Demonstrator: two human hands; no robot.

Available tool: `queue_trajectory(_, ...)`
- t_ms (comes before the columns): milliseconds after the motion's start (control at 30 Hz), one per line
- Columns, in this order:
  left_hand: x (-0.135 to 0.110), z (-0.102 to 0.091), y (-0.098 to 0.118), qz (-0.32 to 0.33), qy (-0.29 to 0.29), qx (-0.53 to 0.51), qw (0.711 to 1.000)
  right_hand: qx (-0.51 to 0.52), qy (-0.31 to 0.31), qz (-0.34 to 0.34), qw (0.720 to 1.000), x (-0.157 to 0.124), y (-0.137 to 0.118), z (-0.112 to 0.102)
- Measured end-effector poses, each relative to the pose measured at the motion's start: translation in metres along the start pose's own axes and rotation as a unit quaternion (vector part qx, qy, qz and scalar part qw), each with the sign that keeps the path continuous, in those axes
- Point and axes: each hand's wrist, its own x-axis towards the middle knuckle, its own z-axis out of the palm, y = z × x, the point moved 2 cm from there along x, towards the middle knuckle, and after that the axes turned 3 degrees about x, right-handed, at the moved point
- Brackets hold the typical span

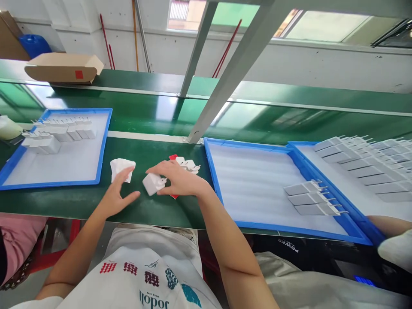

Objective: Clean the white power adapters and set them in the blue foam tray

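Looking down from the head camera, I see the right hand [180, 180] pinching a white adapter [153, 183] by its plug end, fingers curled over the top and thumb beneath. The adapter is low over the green bench [96, 201], between the two hands and dead centre in my view. The left hand [117, 195] sits at nine o'clock from it, close but not touching, its fingers spread wide and holding nothing. A crumpled white cloth [121, 168] lies at twelve o'clock from that hand, right at its fingertips.

At one o'clock from the right hand a few loose adapters [189, 165] lie in a small heap, with a red piece [173, 157] showing beside them.

At three o'clock lies the middle tray [222, 189], blue-rimmed, with three adapters [312, 198] lined up near its right end. Overlapping its far right corner is the right tray [299, 150], packed with rows of adapters. At ten o'clock the left tray [103, 146] carries a cluster at its far end. A cardboard box [62, 68] stands at eleven o'clock beyond it. Another person's forearm [386, 223] shows at four o'clock.
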Motion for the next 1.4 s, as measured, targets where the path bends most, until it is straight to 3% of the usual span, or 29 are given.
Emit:
queue_trajectory(67, -0.009, 0.018, 0.012, -0.028, -0.098, -0.086, 0.991, 0.077, -0.019, -0.087, 0.993, -0.011, -0.016, 0.007)
queue_trajectory(133, -0.016, 0.031, 0.018, -0.068, -0.124, -0.167, 0.976, 0.132, 0.011, -0.107, 0.985, -0.021, -0.024, 0.014)
queue_trajectory(167, -0.018, 0.035, 0.019, -0.09, -0.097, -0.194, 0.972, 0.157, 0.053, -0.091, 0.982, -0.025, -0.026, 0.018)
queue_trajectory(233, -0.021, 0.042, 0.019, -0.13, 0.01, -0.215, 0.968, 0.205, 0.183, -0.026, 0.961, -0.033, -0.028, 0.031)
queue_trajectory(333, -0.024, 0.051, 0.022, -0.157, 0.143, -0.19, 0.959, 0.245, 0.389, 0.049, 0.887, -0.04, -0.036, 0.057)
queue_trajectory(400, -0.023, 0.058, 0.027, -0.158, 0.159, -0.161, 0.961, 0.232, 0.468, 0.057, 0.851, -0.04, -0.046, 0.073)
queue_trajectory(500, -0.023, 0.063, 0.037, -0.155, 0.161, -0.117, 0.968, 0.172, 0.529, 0.053, 0.829, -0.037, -0.06, 0.087)
queue_trajectory(767, -0.026, 0.062, 0.055, -0.121, 0.199, 0.005, 0.973, 0.109, 0.594, 0.045, 0.796, -0.035, -0.065, 0.087)
queue_trajectory(967, -0.029, 0.061, 0.063, -0.071, 0.213, 0.049, 0.973, 0.083, 0.585, 0.025, 0.806, -0.039, -0.064, 0.089)
queue_trajectory(1100, -0.027, 0.06, 0.064, -0.069, 0.203, 0.048, 0.976, 0.069, 0.583, 0.059, 0.807, -0.045, -0.061, 0.087)
queue_trajectory(1200, -0.024, 0.057, 0.064, -0.101, 0.144, -0.002, 0.984, 0.056, 0.567, 0.043, 0.821, -0.049, -0.057, 0.088)
queue_trajectory(1300, -0.023, 0.057, 0.062, -0.17, 0.017, -0.142, 0.975, 0.113, 0.539, 0.0, 0.834, -0.055, -0.051, 0.09)
queue_trajectory(1400, -0.022, 0.057, 0.058, -0.219, -0.046, -0.27, 0.936, 0.218, 0.556, 0.041, 0.801, -0.07, -0.036, 0.089)
